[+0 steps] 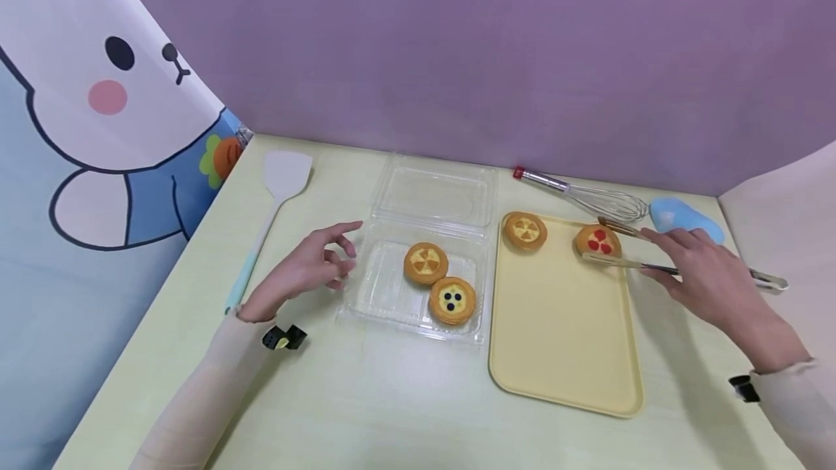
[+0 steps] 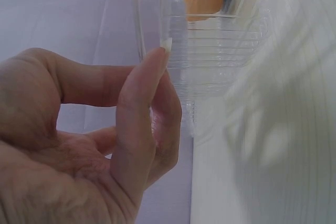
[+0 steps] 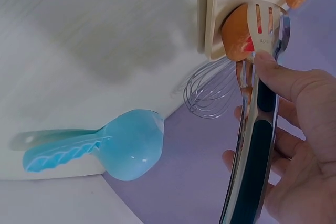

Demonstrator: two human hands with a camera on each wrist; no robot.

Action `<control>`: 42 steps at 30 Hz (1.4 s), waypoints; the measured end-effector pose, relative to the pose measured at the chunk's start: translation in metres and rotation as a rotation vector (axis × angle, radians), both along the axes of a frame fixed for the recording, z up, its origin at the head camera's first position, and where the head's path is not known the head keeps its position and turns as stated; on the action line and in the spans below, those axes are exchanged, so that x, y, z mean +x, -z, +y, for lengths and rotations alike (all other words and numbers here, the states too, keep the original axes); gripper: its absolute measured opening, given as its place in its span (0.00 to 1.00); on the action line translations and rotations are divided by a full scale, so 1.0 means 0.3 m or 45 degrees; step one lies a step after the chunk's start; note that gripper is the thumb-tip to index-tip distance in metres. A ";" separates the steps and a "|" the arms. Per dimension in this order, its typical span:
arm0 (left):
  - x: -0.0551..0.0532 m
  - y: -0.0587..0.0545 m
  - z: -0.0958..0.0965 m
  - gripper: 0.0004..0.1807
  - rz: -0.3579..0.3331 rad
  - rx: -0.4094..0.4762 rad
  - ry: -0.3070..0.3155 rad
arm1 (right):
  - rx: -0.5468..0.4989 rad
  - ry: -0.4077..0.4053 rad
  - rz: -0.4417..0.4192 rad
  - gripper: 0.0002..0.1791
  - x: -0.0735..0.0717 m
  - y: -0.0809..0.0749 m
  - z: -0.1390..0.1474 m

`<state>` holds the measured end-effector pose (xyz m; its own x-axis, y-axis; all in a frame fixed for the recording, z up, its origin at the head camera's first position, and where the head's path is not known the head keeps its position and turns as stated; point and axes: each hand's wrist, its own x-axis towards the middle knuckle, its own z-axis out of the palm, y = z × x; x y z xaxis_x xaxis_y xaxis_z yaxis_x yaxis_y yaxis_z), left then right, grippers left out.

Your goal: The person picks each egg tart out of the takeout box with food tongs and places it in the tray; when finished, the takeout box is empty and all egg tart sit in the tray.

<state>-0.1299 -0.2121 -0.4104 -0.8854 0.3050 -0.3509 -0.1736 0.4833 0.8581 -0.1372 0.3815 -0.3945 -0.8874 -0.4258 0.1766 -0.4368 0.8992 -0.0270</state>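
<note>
My right hand (image 1: 708,278) grips a pair of metal tongs (image 1: 614,260) with dark handle grips. Their slotted tips straddle a tart with red topping (image 1: 599,240) at the far right corner of the yellow tray (image 1: 562,332); in the right wrist view the tongs (image 3: 264,35) partly cover this tart (image 3: 235,32). At the tray's far left corner sits a tart with a yellow wedge pattern (image 1: 525,231). By the left edge of an opened clear plastic container (image 1: 382,289), my left hand (image 1: 312,265) has its fingers loosely bent and holds nothing.
Inside the container lie a wedge-patterned tart (image 1: 426,263) and a tart with dark berries (image 1: 453,300). A white spatula (image 1: 287,172) lies on the left. Behind the tray are a whisk (image 1: 607,201) and a blue scoop (image 1: 686,220), close to the purple backdrop (image 1: 470,56).
</note>
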 end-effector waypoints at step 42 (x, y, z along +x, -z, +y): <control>-0.001 0.008 0.002 0.43 -0.011 0.031 -0.031 | -0.043 -0.628 -0.012 0.37 -0.051 -0.089 -0.682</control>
<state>-0.1301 -0.2114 -0.4128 -0.8895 0.2922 -0.3512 -0.1925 0.4576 0.8681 -0.1525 0.1769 -0.3677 -0.5834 -0.7895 0.1908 -0.8096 0.5841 -0.0585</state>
